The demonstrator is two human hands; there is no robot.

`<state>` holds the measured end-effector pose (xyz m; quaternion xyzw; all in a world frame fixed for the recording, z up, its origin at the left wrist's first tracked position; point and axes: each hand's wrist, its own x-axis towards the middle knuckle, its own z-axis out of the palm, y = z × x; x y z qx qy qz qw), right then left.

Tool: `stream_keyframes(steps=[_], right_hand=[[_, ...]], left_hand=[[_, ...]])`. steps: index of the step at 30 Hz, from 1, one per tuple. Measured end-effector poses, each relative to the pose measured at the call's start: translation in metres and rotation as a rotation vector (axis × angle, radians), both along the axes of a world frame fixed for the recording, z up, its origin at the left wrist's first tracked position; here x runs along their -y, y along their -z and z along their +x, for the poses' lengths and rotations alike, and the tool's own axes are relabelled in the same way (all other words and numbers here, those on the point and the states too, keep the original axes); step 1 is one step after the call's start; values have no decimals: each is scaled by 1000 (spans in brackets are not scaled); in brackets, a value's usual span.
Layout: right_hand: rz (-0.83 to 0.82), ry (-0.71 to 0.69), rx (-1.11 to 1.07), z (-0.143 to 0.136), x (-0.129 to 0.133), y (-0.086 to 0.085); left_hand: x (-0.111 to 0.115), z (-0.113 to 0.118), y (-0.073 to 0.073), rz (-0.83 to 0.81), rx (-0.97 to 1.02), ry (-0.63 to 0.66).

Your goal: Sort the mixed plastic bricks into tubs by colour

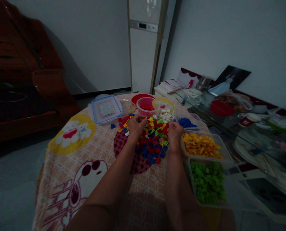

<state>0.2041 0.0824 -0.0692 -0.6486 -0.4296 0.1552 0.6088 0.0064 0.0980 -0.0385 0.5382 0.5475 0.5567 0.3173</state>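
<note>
A mixed pile of small toy building bricks in red, blue, yellow, green and white lies on the cloth-covered table. Over the pile's far left part is my left hand, its fingers curled with the tips close together beside yellow bricks. My right hand is at the pile's right edge, fingers pinched near the white bricks. Whatever is between the fingertips of either hand is too small and dark to make out. Clear boxes to the right hold blue bricks, yellow bricks and green bricks.
Behind the pile stands a round clear tub with red pieces inside. A blue-rimmed lid lies at the far left of the table. To the right, a glass-topped table bears papers, a red bowl and a paper cup.
</note>
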Motion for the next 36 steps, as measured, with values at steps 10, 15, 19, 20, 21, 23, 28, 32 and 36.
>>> stream_keyframes(steps=[10,15,19,20,21,23,28,32,36], right_hand=[[10,41,15,0,-4,6],[26,30,50,3,-7,10],[27,27,82,3,-7,10],[26,25,85,3,-6,10],[27,22,85,3,-6,10],[34,21,84,3,-5,10],[50,15,64,3,-5,10],[-4,4,-40,2,-5,8],[-40,16,-131,-1,-5,5]], left_hand=[[-56,3,-20,143,-29,-109],[-51,-5,-19,179,-129,-55],[-37,-9,-18,199,-278,30],[-34,-8,-17,193,-319,57],[-31,-4,-16,189,-363,83],[-24,5,-15,192,-465,153],[-12,27,-14,226,-781,311],[-14,28,-9,194,-926,345],[-18,26,-4,206,-906,371]])
